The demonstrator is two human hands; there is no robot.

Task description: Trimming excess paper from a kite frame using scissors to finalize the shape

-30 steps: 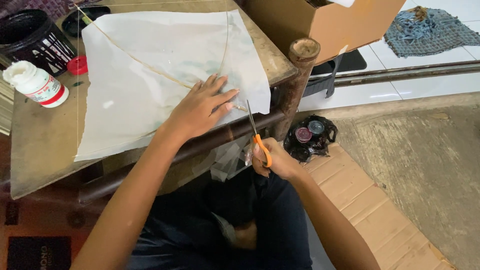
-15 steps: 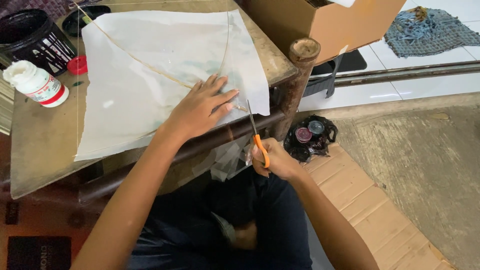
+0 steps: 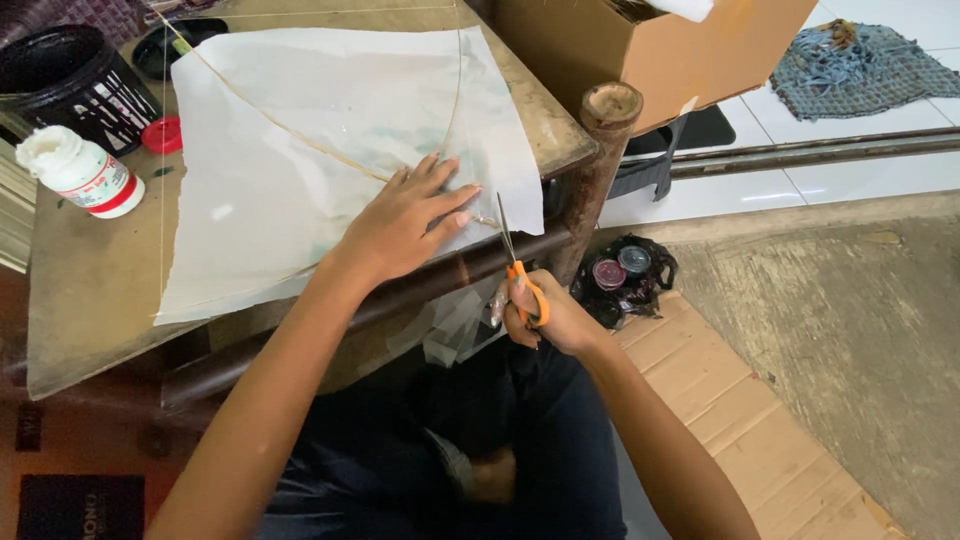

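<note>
- Now the left hand (image 3: 405,220) lies flat, palm down, on the white paper sheet (image 3: 330,150), its fingers (image 3: 445,195) spread and open, gripping nothing and only pressing the sheet to the tabletop (image 3: 90,290).
- The right hand (image 3: 548,315) hangs just below the tabletop's near edge, its fingers closed through the orange handles of the scissors (image 3: 520,270).
- The scissor blades point up towards the paper's lower right corner, their tips just beside the left hand's fingertips; whether they touch the paper I cannot tell.
- Compared with half a second ago and a second ago, both hands sit in the same spots: the left stays pressed on the sheet, the right keeps its grip on the scissors, and the blades stand at much the same angle.
- The paper covers most of the tabletop, with thin bamboo sticks (image 3: 290,135) crossing it, one curved and one running straight up from the left hand.
- A white glue bottle (image 3: 80,172) with a red band stands at the tabletop's left edge, a red cap (image 3: 162,134) just beside it, and a black bucket (image 3: 70,85) behind them.
- A cardboard box (image 3: 640,50) rests at the far right corner, above a round wooden post (image 3: 600,150).
- On the floor to the right a black bag (image 3: 625,280) holds small round pots, next to a flattened sheet of cardboard (image 3: 730,400).
</note>
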